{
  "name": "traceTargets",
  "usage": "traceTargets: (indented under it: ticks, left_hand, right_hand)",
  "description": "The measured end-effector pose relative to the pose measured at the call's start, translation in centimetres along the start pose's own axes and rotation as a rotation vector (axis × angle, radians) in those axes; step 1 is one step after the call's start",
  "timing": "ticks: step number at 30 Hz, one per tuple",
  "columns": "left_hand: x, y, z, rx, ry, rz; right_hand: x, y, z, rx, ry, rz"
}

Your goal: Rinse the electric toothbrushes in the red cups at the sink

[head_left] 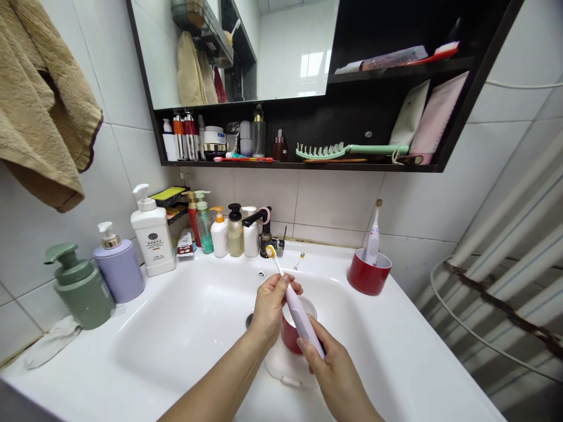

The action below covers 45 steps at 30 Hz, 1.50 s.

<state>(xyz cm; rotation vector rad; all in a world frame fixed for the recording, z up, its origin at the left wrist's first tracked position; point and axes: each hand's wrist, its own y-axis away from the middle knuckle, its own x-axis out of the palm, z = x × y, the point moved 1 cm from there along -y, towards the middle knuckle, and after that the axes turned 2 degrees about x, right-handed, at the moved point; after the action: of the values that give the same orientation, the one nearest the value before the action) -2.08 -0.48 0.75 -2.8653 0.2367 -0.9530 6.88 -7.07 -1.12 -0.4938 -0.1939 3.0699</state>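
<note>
Pretty clearly a bathroom, and a home one by the look of it: white washbasin (189,316) with a black tap (265,231), mirror (285,53) above, tiled wall (334,196), tan towel (48,94) hanging off to the side, a whole crowd of pump bottles (153,237), a green hairbrush (365,149) on the dark shelf (281,166), plus an electric toothbrush (299,313) over the basin.

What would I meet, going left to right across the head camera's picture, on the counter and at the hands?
Green pump bottle → purple pump bottle → large white pump bottle → teal bottle → orange-topped bottle → black-topped bottle → left hand → right hand (both hold the lilac toothbrush) → red cup on the counter.
</note>
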Motion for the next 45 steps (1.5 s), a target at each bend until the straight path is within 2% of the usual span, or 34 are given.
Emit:
traceTargets:
  ticks: [3, 7, 9, 13, 20, 25, 32, 40, 45]
  left_hand:
    - [-0.2, -0.2, -0.3, -0.008, -0.022, 0.035]
    - [-0.4, -0.5, -0.8, -0.045, -0.071, 0.021]
    - [-0.4, -0.6, -0.9, -0.048, -0.071, -0.001]
    - [-0.3, -0.6, -0.8, -0.049, -0.061, -0.024]
    - [-0.4, -0.6, -0.7, -0.072, 0.02, 0.021]
    - [-0.4, -0.7, -0.6, -0.078, 0.021, 0.012]
    - [-0.3, -0.6, -0.6, -0.121, 0.054, 0.041]
    - [-0.5, -0.7, -0.8, -0.098, 0.017, -0.057]
    - [-0.7, -0.9, -0.9, -0.042, -0.027, -0.072]
  right_hand:
    - [0.1, 0.1, 0.0, 0.038, -0.091, 0.065]
    - [0.3, 0.2, 0.1, 0.081, -0.269, 0.245]
    - [0.3, 0.1, 0.1, 0.071, -0.258, 0.232]
    - [0.1, 0.1, 0.0, 0.084, -0.162, 0.116]
    - [0.7, 0.1, -0.5, 0.138, -0.396, 0.296]
    - [0.5, 0.1, 0.1, 0.11, -0.381, 0.253]
    - [0.9, 0.6, 0.2, 0.237, -0.553, 0.3]
    - [1.0, 0.6, 0.2, 0.377, -0.683, 0.326]
    - [1.2, 0.8, 0.2, 0.387, -0.715, 0.354]
